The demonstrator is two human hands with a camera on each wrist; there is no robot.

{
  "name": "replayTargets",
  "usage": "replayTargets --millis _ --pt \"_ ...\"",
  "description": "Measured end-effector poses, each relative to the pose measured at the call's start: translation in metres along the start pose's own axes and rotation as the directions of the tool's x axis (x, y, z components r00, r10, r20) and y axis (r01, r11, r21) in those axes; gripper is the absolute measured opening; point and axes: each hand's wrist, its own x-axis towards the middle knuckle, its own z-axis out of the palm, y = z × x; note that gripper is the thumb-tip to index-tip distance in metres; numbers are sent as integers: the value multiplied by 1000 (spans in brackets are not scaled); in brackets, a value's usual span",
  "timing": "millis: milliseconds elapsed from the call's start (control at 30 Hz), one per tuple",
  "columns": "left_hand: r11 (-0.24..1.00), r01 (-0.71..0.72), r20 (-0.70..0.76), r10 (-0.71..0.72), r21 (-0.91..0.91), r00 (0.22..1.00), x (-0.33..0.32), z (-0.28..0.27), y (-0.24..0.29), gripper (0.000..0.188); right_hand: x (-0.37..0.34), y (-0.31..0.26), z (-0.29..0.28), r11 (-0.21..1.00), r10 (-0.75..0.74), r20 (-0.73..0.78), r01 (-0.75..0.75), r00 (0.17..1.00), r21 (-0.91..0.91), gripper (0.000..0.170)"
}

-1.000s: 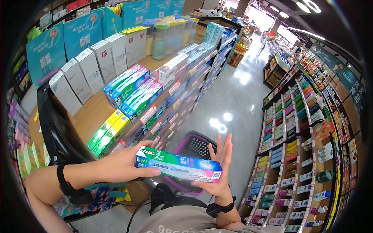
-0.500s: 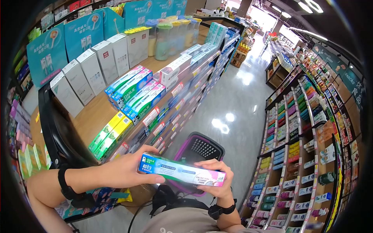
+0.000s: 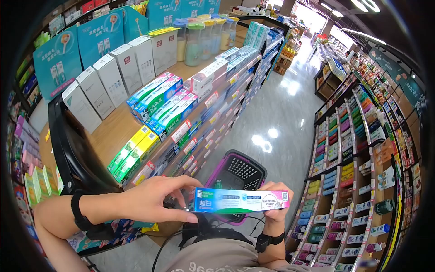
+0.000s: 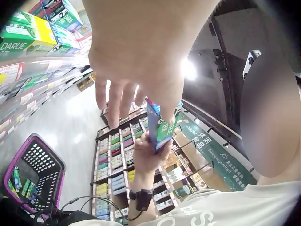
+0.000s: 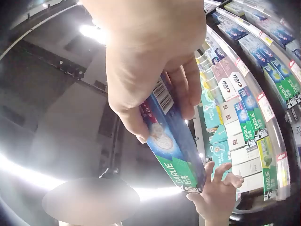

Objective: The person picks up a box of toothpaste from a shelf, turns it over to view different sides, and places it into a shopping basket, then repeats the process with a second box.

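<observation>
A blue, white and pink Darlie toothpaste box [image 3: 240,201] lies lengthwise in front of the person, its printed long side facing up at the head camera. The right hand [image 3: 274,218] grips its right end; in the right wrist view, thumb and fingers are on opposite sides of the box [image 5: 171,146]. At the other end, the left hand [image 3: 165,199] has its thumb and fingers spread apart close to the box's end. From the right wrist, that left hand [image 5: 218,195] shows extended fingers beside the green-printed end.
A black basket with a purple rim [image 4: 61,167] stands on the floor, with several green boxes [image 4: 29,189] inside. Left, a wooden-topped shelf holds stacked Darlie boxes [image 3: 156,97], yellow-green boxes [image 3: 133,152], white cartons [image 3: 111,79] and lidded jugs [image 3: 195,43]. Bottle shelves [image 3: 344,181] line the right.
The box has moved right and turned to show another face. The left hand has let go of its left end; the right hand has gone from open fingers to gripping the right end.
</observation>
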Motion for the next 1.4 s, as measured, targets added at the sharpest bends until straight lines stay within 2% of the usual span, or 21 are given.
replayTargets --millis 100,200,300,400,567,900,1100,1200,1400 --pt "982 -189 -162 189 12 969 0 5 -7 61 3 -2 3 1000 -4 -64 3 998 -22 54" --pt "930 -310 -163 343 198 925 -2 1 -11 49 3 -6 1 999 18 -62 -20 998 -32 54" --pt "800 -396 -127 497 451 858 -3 1 -14 41 2 -7 -3 998 54 -23 -54 998 -19 53" --pt "659 -389 -58 549 644 834 -5 0 -9 40 1 -3 -12 997 68 49 -70 996 27 51" --pt "627 -415 -26 571 659 821 -4 3 -11 39 0 0 -18 995 85 121 -90 989 40 49" --pt "614 -426 13 560 664 828 -4 1 -11 36 0 -4 -12 989 148 117 -147 982 -15 50" --pt "614 -427 32 547 664 836 -5 0 -10 28 -2 -2 -12 989 148 126 -147 981 -17 53" --pt "615 -421 -22 581 667 814 -3 3 -17 21 -3 -2 -11 985 171 126 -170 977 -19 54" --pt "659 -373 -66 540 653 839 -4 4 -15 12 -4 -2 -13 981 189 144 -193 971 13 57"
